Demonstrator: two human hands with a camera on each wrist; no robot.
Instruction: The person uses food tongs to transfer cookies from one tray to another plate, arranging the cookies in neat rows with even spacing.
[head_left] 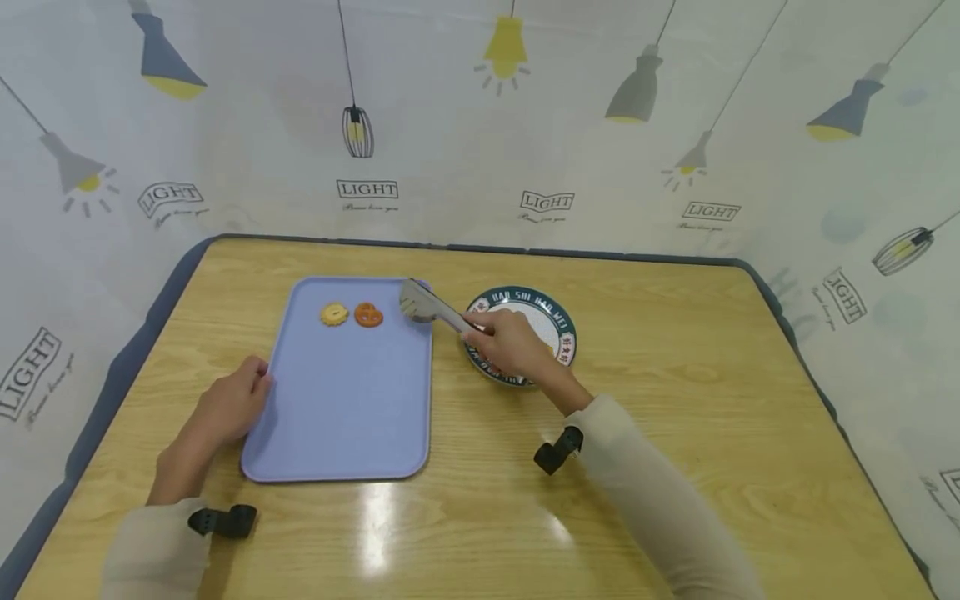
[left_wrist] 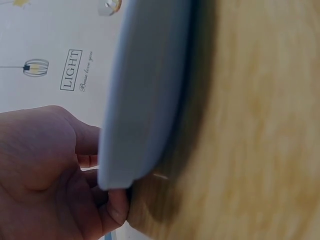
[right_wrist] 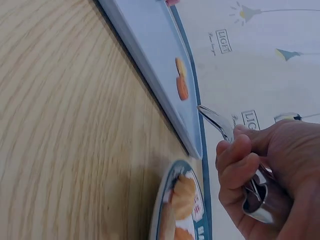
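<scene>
My left hand (head_left: 234, 400) pinches the left rim of a pale blue tray (head_left: 345, 400); in the left wrist view its fingers curl beneath the tray's edge (left_wrist: 135, 100). A pale round biscuit (head_left: 334, 314) and a brown pretzel-shaped one (head_left: 368, 314) lie side by side near the tray's far end. My right hand (head_left: 510, 342) grips metal tongs (head_left: 442, 310), whose head is over the tray's far right corner. No food shows between the tongs' tips. Under the right hand sits a green-rimmed plate (head_left: 512, 293), partly hidden. It holds shell-shaped biscuits (right_wrist: 184, 197) in the right wrist view.
The wooden table (head_left: 675, 375) carries the tray at left and the plate right of it. A pale curtain (head_left: 450, 108) printed with lamps stands behind the table and along both sides. Each wrist wears a dark strap with a small camera (head_left: 238, 521).
</scene>
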